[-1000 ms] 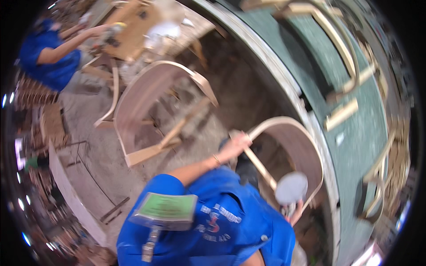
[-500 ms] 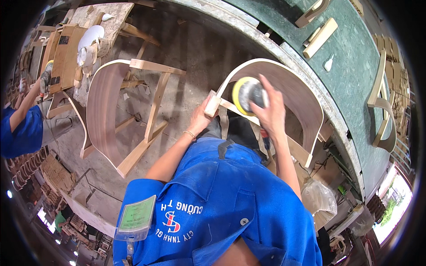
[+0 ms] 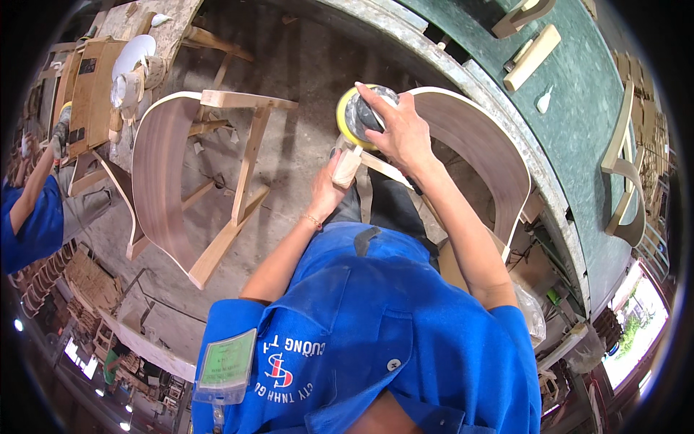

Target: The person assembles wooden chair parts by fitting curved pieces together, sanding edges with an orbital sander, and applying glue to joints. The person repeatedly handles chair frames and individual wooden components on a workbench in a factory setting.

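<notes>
My right hand (image 3: 400, 134) is wrapped over the dark body of a round orbital sander (image 3: 363, 108) with a yellow-edged pad. The pad is tilted against the curved edge near the upper left corner of a wooden chair frame (image 3: 481, 145), which has a bent walnut-coloured back. My left hand (image 3: 329, 184) grips the pale end of the frame's leg (image 3: 348, 168), steadying it in front of my thighs. The sander's hose is mostly hidden by my right forearm.
Left of me a similar chair frame (image 3: 166, 173) stands on the floor. Beyond it a co-worker in a blue sleeve (image 3: 32, 217) holds another sander near a cardboard box (image 3: 97, 90). A green-topped table (image 3: 578, 145) curves along the right, bearing wooden parts and a small white bottle (image 3: 544, 100).
My right hand has carried the sander left and upward, from the inside of the curved back to the frame's upper left corner. My left hand keeps its hold.
</notes>
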A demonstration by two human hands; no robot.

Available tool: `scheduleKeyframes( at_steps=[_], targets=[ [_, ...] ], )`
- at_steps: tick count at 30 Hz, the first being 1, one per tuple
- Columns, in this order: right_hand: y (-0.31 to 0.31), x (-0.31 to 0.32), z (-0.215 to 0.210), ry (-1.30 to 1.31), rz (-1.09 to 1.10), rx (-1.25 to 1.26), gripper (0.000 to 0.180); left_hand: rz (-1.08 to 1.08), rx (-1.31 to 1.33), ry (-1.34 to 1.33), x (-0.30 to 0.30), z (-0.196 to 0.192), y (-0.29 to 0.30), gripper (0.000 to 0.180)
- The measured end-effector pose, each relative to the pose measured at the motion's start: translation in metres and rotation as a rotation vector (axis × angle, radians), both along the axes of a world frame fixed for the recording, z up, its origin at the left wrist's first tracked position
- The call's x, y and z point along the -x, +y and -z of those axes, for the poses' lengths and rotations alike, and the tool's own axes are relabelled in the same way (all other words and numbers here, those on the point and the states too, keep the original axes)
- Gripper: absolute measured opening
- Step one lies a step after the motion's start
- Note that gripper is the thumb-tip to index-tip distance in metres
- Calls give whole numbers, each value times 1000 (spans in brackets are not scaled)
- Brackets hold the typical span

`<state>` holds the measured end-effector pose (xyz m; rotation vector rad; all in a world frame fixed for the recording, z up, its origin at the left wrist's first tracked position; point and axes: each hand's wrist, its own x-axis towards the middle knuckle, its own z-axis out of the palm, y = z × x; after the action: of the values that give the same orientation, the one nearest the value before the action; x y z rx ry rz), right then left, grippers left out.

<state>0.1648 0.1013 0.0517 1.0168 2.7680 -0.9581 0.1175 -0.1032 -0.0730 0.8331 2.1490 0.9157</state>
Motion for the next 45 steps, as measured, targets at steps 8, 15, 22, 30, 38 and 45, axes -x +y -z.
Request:
scheduleKeyframes(
  at_steps=[8, 15, 22, 30, 38, 45],
  targets=[
    [-10, -2, -3, 4, 24, 22, 81, 46, 133, -88, 3, 4, 1, 70],
    [-12, -8, -3, 1, 29, 36, 79, 79, 128, -61, 2, 2, 0, 73],
    [-13, -10, -10, -42, 29, 50, 82, 61, 105, -69, 4, 6, 0, 73],
    [-19, -10, 1, 48, -34, 59, 78, 74, 170, -117, 7, -12, 9, 58],
    [-8, -1, -3, -16, 21, 19, 77, 36, 121, -93, 4, -3, 4, 46],
    [-8, -5, -2, -17, 10, 40, 77, 35, 61, 18, 3, -2, 7, 49]
  ],
)
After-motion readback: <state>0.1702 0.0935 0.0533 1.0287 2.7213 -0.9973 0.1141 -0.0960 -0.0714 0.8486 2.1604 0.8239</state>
